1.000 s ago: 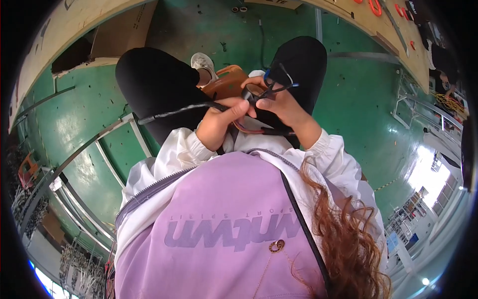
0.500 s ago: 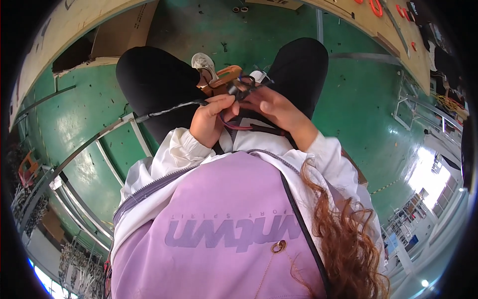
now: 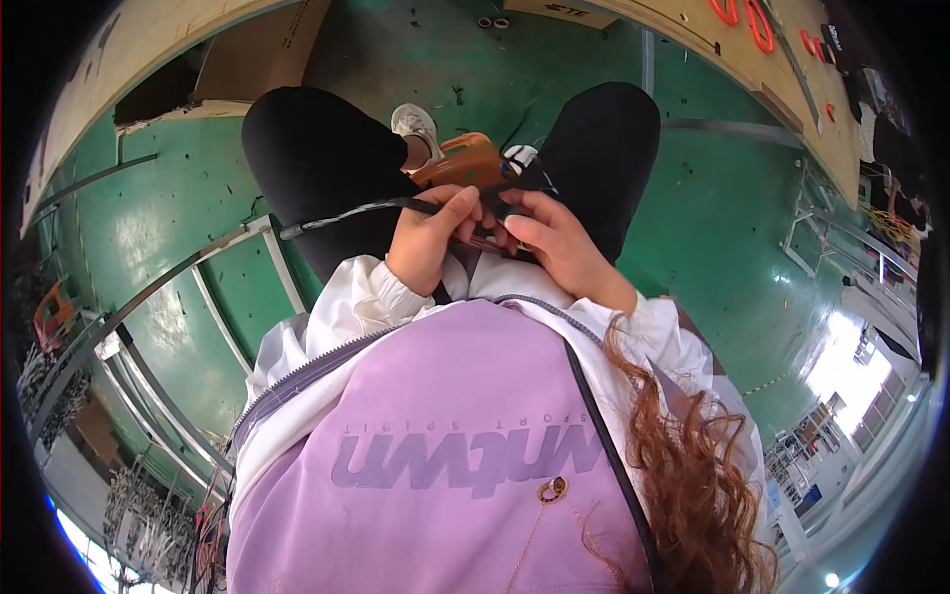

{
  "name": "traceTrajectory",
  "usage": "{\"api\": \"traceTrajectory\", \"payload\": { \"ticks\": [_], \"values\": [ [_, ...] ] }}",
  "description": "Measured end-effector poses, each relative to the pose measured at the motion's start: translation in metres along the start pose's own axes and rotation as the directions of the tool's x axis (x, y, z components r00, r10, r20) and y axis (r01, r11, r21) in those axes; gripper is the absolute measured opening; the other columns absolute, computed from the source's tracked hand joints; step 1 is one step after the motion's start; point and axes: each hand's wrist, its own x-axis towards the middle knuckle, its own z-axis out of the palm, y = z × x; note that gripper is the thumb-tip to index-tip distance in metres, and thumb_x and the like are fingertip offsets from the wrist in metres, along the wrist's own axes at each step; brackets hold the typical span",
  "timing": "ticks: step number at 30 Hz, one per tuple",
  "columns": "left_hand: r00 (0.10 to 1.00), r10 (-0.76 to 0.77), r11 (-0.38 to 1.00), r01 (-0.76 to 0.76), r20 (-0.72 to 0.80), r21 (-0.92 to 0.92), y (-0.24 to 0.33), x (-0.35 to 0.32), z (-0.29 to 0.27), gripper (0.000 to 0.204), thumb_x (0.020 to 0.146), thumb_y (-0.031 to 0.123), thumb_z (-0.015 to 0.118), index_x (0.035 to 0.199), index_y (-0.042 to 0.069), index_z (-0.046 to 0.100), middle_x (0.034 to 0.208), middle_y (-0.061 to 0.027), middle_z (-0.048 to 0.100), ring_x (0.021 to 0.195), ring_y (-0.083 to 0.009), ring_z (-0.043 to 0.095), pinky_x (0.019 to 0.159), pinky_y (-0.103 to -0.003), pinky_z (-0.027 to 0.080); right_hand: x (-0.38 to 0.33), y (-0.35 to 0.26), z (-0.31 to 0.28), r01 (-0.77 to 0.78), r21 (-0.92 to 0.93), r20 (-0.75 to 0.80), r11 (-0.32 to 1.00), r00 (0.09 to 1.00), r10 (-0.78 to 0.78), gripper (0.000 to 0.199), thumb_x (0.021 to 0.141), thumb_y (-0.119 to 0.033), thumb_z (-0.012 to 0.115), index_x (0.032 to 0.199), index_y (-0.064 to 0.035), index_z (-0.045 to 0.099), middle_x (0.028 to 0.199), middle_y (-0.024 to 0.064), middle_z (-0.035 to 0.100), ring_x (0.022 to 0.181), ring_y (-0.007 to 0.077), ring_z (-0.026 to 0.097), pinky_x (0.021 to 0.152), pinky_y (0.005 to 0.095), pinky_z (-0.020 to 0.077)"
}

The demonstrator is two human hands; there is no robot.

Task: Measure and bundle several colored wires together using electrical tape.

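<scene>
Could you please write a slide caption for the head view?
Left hand grips a black cable, right hand close beside it, above a green floor.

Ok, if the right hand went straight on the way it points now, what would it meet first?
The right hand would meet the dark bundle first, which it seems to touch; just beyond, likely the left hand. Depth there is hard to judge.

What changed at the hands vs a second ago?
Right hand has dropped toward the torso, fingers curled close to the left hand. The loose wires, fanned out above it earlier, are mostly hidden; the black ring-shaped piece no longer shows clearly, so can't tell if it was let go. Unchanged: left hand holds the dark cable, which crosses the left thigh.
</scene>
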Motion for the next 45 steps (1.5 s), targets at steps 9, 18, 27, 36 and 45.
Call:
{"api": "traceTrajectory", "payload": {
  "ticks": [9,18,27,36,45],
  "values": [
    [0.976,0.156,0.848,-0.212,0.154,0.485,-0.003,0.003,0.002,0.014,0.084,0.013,0.056,0.087,-0.001,0.057,0.075,-0.0032,0.056,0.069,-0.0096,0.051,0.061,-0.024,0.042,0.007,0.0,0.011,0.057,0.349,-0.12,0.935,0.993,-0.016,0.03,0.086,-0.024,0.053,0.106,-0.0014,0.052,0.083,0.0031,0.053,0.079,0.0116,0.05,0.071,0.023,0.0398],
    [0.872,-0.058,0.995,0.009,0.487,0.102,0.012,-0.006,-0.005,0.03,0.085,0.017,0.053,0.108,-0.003,0.049,0.1,-0.0111,0.058,0.094,-0.0164,0.054,0.086,-0.028,0.04,0.046,-0.015,0.014,0.061,0.332,0.045,0.941,0.996,-0.08,0.037,0.083,-0.011,0.047,0.119,0.0001,0.046,0.106,0.0122,0.056,0.093,0.0181,0.054,0.083,0.0289,0.0448],
    [0.974,-0.072,0.997,0.064,0.216,0.041,0.003,-0.004,-0.014,0.03,0.092,0.023,0.047,0.104,-0.004,0.053,0.089,-0.0111,0.062,0.085,-0.0189,0.059,0.077,-0.028,0.044,0.022,0.003,-0.002,0.281,-0.023,0.03,0.96,0.96,-0.28,0.045,0.089,-0.017,0.052,0.128,-0.0027,0.035,0.101,0.0069,0.057,0.087,0.0108,0.054,0.082,0.0253,0.0418],
    [0.717,0.566,0.055,-0.526,0.408,0.849,0.048,-0.006,0.019,0.019,0.076,0.014,0.06,0.087,0.0,0.056,0.077,-0.015,0.059,0.078,-0.0316,0.056,0.069,-0.038,0.043,0.017,-0.018,-0.01,0.363,-0.597,0.124,0.715,0.923,-0.365,0.068,0.078,-0.012,0.067,0.133,-0.0034,0.029,0.107,0.0115,0.051,0.098,0.0176,0.049,0.087,0.0291,0.0392],
    [0.951,0.25,0.497,-0.285,0.179,0.82,-0.001,0.043,0.021,0.022,0.084,0.021,0.057,0.089,0.0,0.058,0.075,-0.0188,0.061,0.072,-0.0303,0.061,0.064,-0.033,0.046,0.021,-0.011,-0.014,0.301,-0.695,0.039,0.653,0.923,-0.383,0.056,0.072,-0.011,0.07,0.118,-0.0006,0.04,0.104,0.0105,0.051,0.093,0.019,0.053,0.082,0.0284,0.0426]
  ]
}}
